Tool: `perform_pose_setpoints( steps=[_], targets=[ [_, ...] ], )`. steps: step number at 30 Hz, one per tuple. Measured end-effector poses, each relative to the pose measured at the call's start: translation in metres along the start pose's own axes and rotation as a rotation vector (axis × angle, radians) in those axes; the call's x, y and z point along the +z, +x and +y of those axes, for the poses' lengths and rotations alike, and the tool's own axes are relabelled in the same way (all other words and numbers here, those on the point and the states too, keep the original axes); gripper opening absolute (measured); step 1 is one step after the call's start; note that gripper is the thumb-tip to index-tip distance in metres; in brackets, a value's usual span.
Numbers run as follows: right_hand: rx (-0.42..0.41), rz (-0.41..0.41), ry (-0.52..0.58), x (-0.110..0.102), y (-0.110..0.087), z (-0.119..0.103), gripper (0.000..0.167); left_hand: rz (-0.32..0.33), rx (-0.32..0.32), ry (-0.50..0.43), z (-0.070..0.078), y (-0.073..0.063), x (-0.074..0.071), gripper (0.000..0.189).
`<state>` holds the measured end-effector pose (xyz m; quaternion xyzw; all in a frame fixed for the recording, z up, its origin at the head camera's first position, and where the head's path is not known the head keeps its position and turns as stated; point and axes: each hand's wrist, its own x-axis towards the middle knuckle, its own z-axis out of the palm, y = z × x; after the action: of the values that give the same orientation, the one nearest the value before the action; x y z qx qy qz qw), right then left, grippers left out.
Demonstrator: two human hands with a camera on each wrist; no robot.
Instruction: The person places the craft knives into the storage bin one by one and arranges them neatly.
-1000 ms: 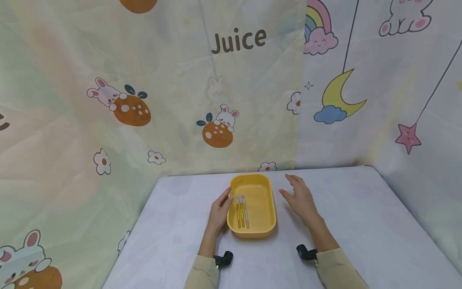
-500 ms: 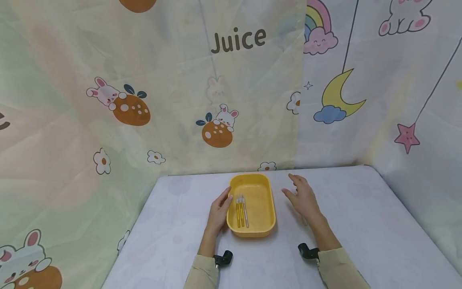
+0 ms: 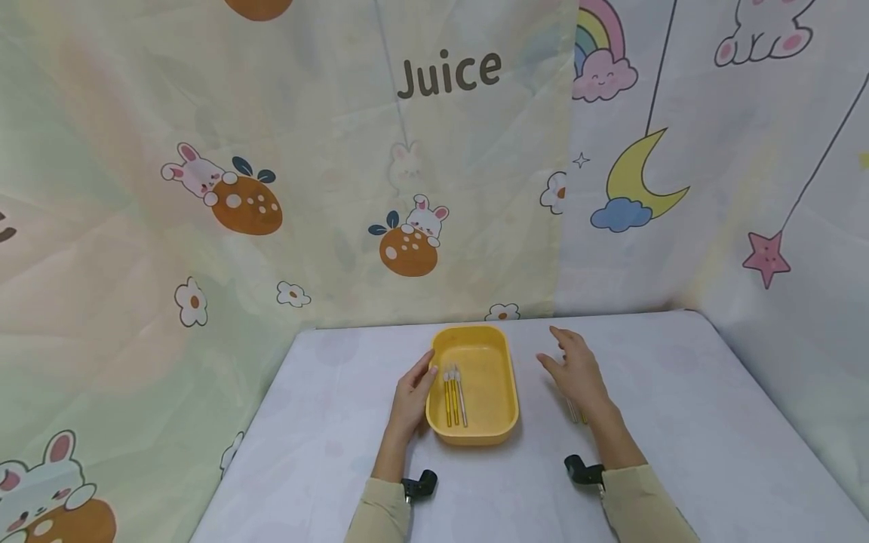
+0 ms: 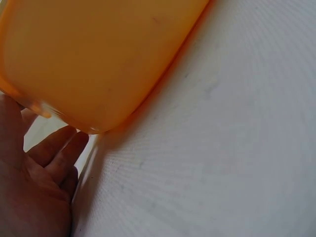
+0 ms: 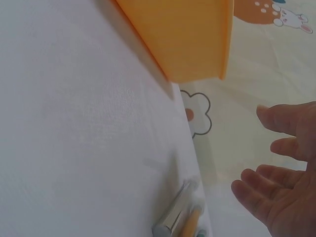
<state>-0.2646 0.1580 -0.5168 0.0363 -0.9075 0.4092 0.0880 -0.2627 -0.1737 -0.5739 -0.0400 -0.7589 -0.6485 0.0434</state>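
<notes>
A yellow plastic tray (image 3: pixel 485 392) stands on the white table. Several slim pen-like sticks (image 3: pixel 455 396), yellow and silvery with pale tips, lie side by side at its left. My left hand (image 3: pixel 410 400) holds the tray's left side, thumb at the rim and fingers against the outer wall; the left wrist view shows those fingers (image 4: pixel 64 153) under the edge. To the right of the tray, my right hand (image 3: pixel 577 377) hovers with fingers spread and nothing in it. More sticks, a silvery one (image 5: pixel 174 212) and a yellow one (image 5: pixel 191 222), lie below it, partly hidden by the hand in the head view.
A white cloth covers the table (image 3: pixel 326 452). Printed fabric curtains (image 3: pixel 326 188) stand close behind the table and along its sides. A black wrist camera (image 3: pixel 421 485) sits on the left wrist and another camera (image 3: pixel 582 470) on the right.
My right hand has drifted to the right, away from the tray, uncovering the ends of the sticks beneath it. The left hand and tray stay nearly still.
</notes>
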Motion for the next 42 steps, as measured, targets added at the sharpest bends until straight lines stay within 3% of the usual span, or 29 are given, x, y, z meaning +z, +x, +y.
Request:
perform_pose_setpoints(
  steps=[20,42],
  targets=[
    [0.006,-0.008,0.008,-0.011,-0.003,0.009,0.062,-0.002,0.016,-0.008,0.0,-0.001,-0.001,0.045],
    [0.041,-0.141,-0.089,-0.002,-0.002,0.016,0.062,0.0,0.001,0.022,0.0,-0.001,-0.001,0.046]
  ],
)
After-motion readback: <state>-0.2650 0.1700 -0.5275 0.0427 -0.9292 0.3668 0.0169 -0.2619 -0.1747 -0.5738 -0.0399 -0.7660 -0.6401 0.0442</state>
